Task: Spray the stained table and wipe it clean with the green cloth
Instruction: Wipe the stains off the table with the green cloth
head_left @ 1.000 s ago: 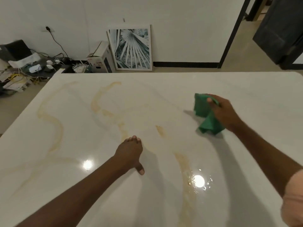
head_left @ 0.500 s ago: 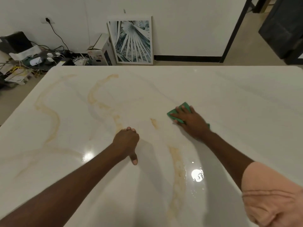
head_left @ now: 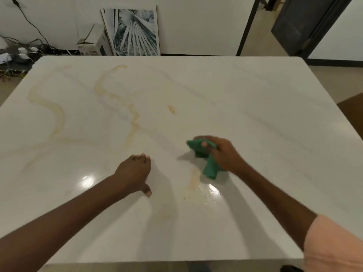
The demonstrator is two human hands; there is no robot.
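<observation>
Right of the frame's centre, the right hand (head_left: 224, 154) grips a crumpled green cloth (head_left: 206, 160) against the glossy white marble-patterned table (head_left: 255, 114), just above a wet yellowish stain (head_left: 194, 185). Left of it, the left hand (head_left: 133, 173) rests fingertips-down, holding nothing.

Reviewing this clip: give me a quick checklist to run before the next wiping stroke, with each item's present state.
1. Green cloth in the right hand: ok, fingers curl around it.
2. Cloth touching the table: ok, its lower end lies on the surface.
3. Left hand braced clear of the cloth: ok, it rests on the table, apart from the cloth.
4. Wet patch reachable: ok, just near-side of the cloth.
5. Stains remaining: not ok, the yellow streaks on the far left are unwiped.
6. Spray bottle at hand: cannot tell, none in view.
</observation>
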